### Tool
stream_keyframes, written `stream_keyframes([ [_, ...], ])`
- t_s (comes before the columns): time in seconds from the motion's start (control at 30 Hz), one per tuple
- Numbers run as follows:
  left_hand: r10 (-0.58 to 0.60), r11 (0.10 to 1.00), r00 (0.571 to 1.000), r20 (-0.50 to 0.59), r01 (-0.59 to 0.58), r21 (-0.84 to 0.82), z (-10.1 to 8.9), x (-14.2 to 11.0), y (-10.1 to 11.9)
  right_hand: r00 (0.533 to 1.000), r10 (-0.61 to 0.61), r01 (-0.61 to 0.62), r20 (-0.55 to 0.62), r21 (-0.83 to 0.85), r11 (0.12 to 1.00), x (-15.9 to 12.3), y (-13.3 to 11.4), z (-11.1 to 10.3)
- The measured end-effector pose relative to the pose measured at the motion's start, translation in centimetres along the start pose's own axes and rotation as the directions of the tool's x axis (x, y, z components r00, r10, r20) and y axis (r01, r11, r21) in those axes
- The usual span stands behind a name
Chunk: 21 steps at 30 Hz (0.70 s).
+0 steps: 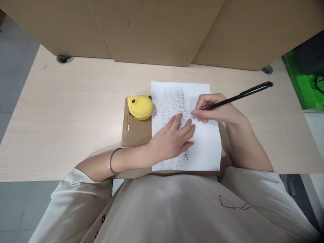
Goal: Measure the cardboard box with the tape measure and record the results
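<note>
A white sheet of paper [205,148] lies in front of me, its left half covered with columns of small pen marks. My left hand [174,135] rests flat on it, fingers spread over the written part. In my right hand [215,108] is a black pen [243,94], pinched between thumb and fingers. The pen slants up to the right, and its tip meets the paper near the end of a column of marks. Part of the writing is hidden under my left hand.
Left of the paper, a round yellow pouch [141,108] with a black dot sits on a brown cardboard piece [136,133], which extends under the sheet. Tall cardboard panels [157,33] stand along the back of the pale wooden table [76,101]. Cable holes [64,59] show near the back edge.
</note>
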<state>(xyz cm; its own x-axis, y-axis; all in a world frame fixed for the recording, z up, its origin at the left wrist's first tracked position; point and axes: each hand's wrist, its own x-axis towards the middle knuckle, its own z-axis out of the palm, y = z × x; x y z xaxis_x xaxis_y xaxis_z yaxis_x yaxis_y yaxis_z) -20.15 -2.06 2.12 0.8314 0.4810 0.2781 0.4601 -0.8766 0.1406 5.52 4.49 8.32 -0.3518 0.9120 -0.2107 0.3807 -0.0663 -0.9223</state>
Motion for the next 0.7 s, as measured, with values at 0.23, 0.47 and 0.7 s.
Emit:
stream_keyframes([
  [0.23, 0.001, 1.0, 1.0, -0.018, -0.001, 0.03, 0.3, 0.0, 0.3, 0.821, 0.239, -0.344, -0.519, -0.114, 0.932, -6.1, 2.0, -3.2],
  [0.47, 0.006, 0.998, 0.999, -0.042, -0.003, 0.067, 0.8, 0.4, 1.1, 0.867, 0.204, -0.264, -0.455, -0.072, 0.962, -7.0, 4.9, -0.2],
  [0.7, 0.133, 0.986, 0.941, -0.311, -0.095, 0.133, -3.0, -2.2, 1.0, 0.686, 0.356, -0.369, -0.635, 0.119, 0.922, -12.3, 5.7, -3.2],
])
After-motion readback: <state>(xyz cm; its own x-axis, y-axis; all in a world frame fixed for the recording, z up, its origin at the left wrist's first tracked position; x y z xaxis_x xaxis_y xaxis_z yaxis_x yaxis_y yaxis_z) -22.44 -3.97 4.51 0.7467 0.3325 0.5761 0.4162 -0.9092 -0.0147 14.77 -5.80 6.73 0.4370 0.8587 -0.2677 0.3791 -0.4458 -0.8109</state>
